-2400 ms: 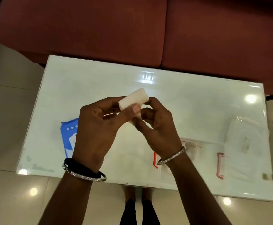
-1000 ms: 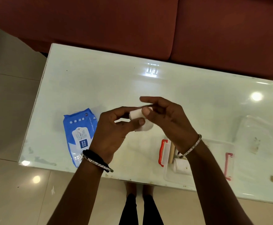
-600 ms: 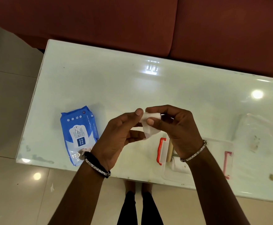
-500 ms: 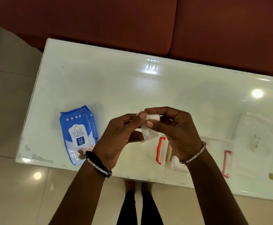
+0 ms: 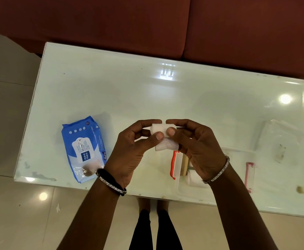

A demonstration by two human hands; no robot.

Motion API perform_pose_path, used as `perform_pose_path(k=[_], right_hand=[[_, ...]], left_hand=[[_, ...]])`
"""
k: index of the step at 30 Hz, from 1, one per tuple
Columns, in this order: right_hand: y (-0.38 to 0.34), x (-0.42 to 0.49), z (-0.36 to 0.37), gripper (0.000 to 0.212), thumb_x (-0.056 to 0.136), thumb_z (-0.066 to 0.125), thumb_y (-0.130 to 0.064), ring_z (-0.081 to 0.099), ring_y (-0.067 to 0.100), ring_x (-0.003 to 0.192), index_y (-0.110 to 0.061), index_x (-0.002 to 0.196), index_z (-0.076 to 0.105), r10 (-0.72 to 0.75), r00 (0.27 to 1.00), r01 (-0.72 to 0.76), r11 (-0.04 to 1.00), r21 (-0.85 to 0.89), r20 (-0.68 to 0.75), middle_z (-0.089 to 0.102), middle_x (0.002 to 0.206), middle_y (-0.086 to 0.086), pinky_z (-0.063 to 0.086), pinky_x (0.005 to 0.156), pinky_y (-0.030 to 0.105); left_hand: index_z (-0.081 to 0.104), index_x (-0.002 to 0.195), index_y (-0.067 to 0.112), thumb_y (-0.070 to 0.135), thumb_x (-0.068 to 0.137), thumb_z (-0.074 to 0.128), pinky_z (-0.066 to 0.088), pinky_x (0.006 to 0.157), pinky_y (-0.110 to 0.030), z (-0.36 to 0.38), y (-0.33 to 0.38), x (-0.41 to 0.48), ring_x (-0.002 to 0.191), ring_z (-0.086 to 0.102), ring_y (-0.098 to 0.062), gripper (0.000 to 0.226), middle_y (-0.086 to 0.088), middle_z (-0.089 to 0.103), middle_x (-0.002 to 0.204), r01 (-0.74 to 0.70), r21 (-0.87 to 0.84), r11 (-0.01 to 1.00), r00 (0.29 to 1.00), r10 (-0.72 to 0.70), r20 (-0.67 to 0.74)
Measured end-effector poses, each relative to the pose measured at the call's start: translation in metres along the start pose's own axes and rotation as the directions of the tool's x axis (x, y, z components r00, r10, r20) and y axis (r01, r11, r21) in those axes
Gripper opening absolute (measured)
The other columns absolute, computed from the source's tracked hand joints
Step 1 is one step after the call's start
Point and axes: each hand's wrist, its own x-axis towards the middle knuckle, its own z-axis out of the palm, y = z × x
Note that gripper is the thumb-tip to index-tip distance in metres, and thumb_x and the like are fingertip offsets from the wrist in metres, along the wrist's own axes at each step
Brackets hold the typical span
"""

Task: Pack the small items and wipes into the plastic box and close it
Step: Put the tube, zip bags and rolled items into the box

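Both my left hand [image 5: 129, 150] and right hand [image 5: 198, 147] pinch the roll [image 5: 163, 139] above the table [image 5: 147, 91], its long axis lying left to right, and the box [image 5: 239, 163] sits toward me and rightward, under my right wrist, so the right hand is nearer.

Wears black band [image 5: 105, 175] + silver L bangle [image 5: 111, 186], silver R bangle [image 5: 218, 175], black trousers [image 5: 141, 231].

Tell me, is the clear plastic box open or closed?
Open. The plastic box is uncovered; its clear lid lies beside it on the table, and a wooden stick shows inside.
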Motion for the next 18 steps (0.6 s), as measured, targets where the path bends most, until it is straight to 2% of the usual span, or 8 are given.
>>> perform_pose_path(k=[3, 7, 9, 13, 18], right_hand=[[0.001, 0.0, -0.005, 0.039, 0.065, 0.08, -0.025, 0.074, 0.029, 0.088, -0.013, 0.102, 0.075, -0.035, 0.999, 0.035, 0.999, -0.009, -0.001, 0.077, 0.097, 0.015, 0.062, 0.078, 0.042], [0.003, -0.001, -0.01, 0.036, 0.067, 0.08, -0.019, 0.071, 0.029, 0.091, -0.012, 0.101, 0.074, -0.059, 0.998, 0.059, 0.998, -0.026, 0.009, 0.075, 0.102, 0.013, 0.055, 0.088, 0.053], [0.004, -0.001, -0.011, 0.033, 0.07, 0.077, -0.013, 0.071, 0.026, 0.094, -0.008, 0.102, 0.072, -0.074, 0.997, 0.074, 0.997, -0.016, 0.03, 0.074, 0.106, 0.014, 0.055, 0.089, 0.048], [0.006, -0.002, -0.017, 0.03, 0.078, 0.07, 0.003, 0.071, 0.026, 0.098, -0.001, 0.108, 0.069, -0.075, 0.996, 0.075, 0.997, -0.014, 0.044, 0.072, 0.113, 0.02, 0.058, 0.09, 0.04], [0.008, -0.004, -0.018, 0.04, 0.08, 0.067, -0.019, 0.068, 0.028, 0.111, -0.002, 0.117, 0.068, -0.059, 0.996, 0.056, 0.997, 0.048, 0.069, 0.072, 0.117, 0.015, 0.057, 0.092, 0.037]], left_hand=[[0.065, 0.118, 0.022, 0.042, 0.062, 0.076, 0.057, 0.091, -0.042, 0.005, -0.001, -0.001, 0.109, 0.068, -0.031, 0.061, -0.014, 0.071, 0.114, 0.086, -0.145, 0.986, 0.996, -0.082, 0.036], [0.073, 0.105, 0.026, 0.051, 0.065, 0.07, 0.06, 0.08, -0.033, 0.008, -0.003, -0.002, 0.098, 0.073, -0.026, 0.047, -0.007, 0.076, 0.107, 0.169, -0.282, 0.945, 0.985, -0.153, 0.077], [0.076, 0.1, 0.026, 0.047, 0.069, 0.068, 0.06, 0.077, -0.03, 0.008, -0.004, -0.002, 0.096, 0.074, -0.025, 0.038, -0.006, 0.076, 0.106, 0.163, -0.303, 0.939, 0.986, -0.152, 0.062], [0.072, 0.108, 0.02, 0.042, 0.065, 0.073, 0.059, 0.079, -0.029, 0.008, -0.005, 0.0, 0.099, 0.072, -0.024, 0.048, -0.009, 0.073, 0.113, 0.146, -0.265, 0.953, 0.989, -0.139, 0.048], [0.077, 0.097, 0.029, 0.044, 0.06, 0.074, 0.059, 0.076, -0.028, 0.009, -0.009, 0.002, 0.097, 0.074, -0.02, 0.039, -0.001, 0.076, 0.106, 0.193, -0.27, 0.943, 0.981, -0.178, 0.078]])
